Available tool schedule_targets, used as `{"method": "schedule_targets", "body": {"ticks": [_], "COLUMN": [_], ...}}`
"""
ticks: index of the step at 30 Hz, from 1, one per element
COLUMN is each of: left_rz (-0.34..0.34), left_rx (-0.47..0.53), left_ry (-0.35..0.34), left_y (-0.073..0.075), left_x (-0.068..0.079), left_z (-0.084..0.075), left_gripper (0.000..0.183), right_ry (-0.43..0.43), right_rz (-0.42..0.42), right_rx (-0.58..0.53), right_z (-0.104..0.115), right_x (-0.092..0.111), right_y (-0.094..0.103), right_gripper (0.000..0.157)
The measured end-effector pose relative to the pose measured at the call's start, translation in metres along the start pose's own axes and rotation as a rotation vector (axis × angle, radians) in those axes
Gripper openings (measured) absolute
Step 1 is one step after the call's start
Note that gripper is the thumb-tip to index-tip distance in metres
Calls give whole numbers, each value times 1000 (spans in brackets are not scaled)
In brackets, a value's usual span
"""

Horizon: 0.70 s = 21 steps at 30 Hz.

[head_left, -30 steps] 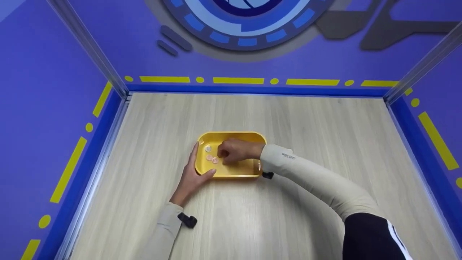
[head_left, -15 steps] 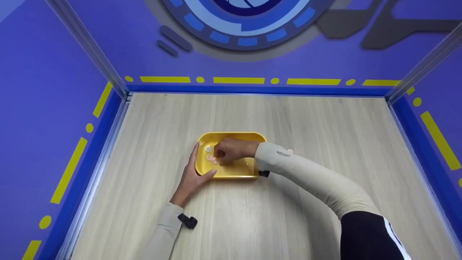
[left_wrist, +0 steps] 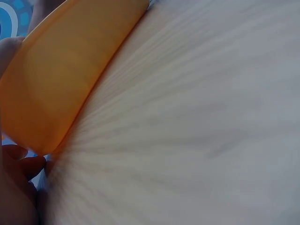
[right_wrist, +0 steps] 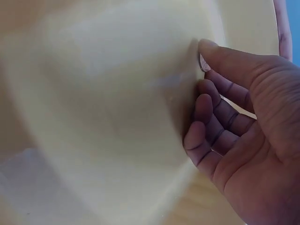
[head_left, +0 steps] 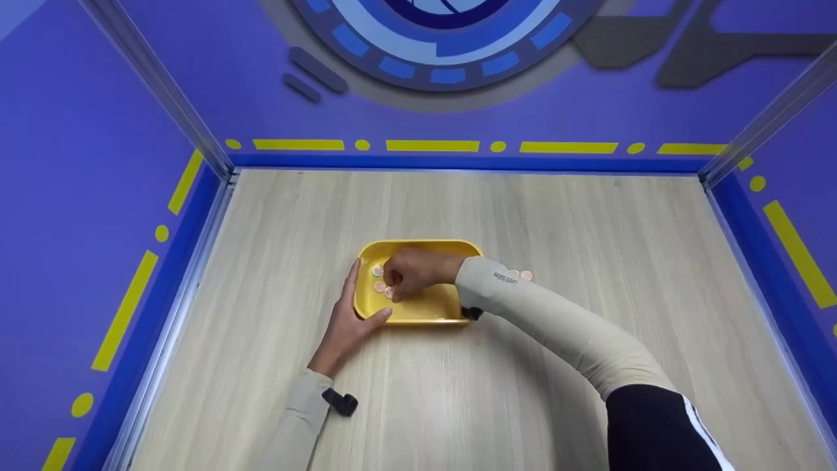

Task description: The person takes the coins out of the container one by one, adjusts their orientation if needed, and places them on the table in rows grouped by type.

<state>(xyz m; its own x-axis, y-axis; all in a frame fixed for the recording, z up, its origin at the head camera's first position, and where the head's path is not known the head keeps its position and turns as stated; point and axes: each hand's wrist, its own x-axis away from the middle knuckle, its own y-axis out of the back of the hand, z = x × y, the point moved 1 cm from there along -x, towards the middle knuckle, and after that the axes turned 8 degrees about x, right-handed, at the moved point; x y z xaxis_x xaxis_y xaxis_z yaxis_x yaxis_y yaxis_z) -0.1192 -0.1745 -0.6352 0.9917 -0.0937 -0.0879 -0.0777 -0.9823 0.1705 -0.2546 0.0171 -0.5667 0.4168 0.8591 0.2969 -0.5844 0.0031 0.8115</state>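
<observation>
A yellow rectangular tray (head_left: 444, 320) lies on the table. My left hand (head_left: 346, 327) holds its left end, with the thumb at the near rim and the fingers along the outer side. Inside the tray are a silver coin (head_left: 378, 270) and a copper-coloured coin (head_left: 380, 286). My right hand (head_left: 418, 271) reaches down into the tray with bent fingers. In the right wrist view, a coin (right_wrist: 203, 63) shows on edge between its thumb and index finger; in the head view those fingertips are at a second copper-coloured coin (head_left: 390, 293).
Two copper-coloured coins (head_left: 526, 276) lie on the wooden table (head_left: 418, 392) to the right of the tray, partly beside the right sleeve (head_left: 556, 314). Blue-purple panels (head_left: 444, 118) with yellow dashes enclose the table at the back and both sides.
My right hand has shifted a little left inside the tray, up to the copper-coloured coin. Its sleeve has uncovered the coins on the table. The left hand and the tray stay put.
</observation>
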Motion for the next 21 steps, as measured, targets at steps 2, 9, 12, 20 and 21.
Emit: {"method": "schedule_targets", "body": {"ticks": [2,9,12,20,21], "left_rz": [-3,3,1,-7,-8], "left_rx": [4,-6,-14,3,8], "left_ry": [-1,18,20,9,8], "left_y": [-1,-4,-5,0,0], "left_x": [0,1,1,0,0], "left_z": [0,-1,-2,0,1], "left_gripper": [117,117,117,115,115], "right_ry": [6,13,15,36,37], "right_rz": [-10,-27,-25,-63,-64], "right_rx": [17,106,115,110,108], "right_z": [1,0,1,-1,-1], "right_x": [-1,-2,-1,2,3], "right_y": [0,-1,-1,-1,-1], "right_gripper": [15,10,9,7,7]}}
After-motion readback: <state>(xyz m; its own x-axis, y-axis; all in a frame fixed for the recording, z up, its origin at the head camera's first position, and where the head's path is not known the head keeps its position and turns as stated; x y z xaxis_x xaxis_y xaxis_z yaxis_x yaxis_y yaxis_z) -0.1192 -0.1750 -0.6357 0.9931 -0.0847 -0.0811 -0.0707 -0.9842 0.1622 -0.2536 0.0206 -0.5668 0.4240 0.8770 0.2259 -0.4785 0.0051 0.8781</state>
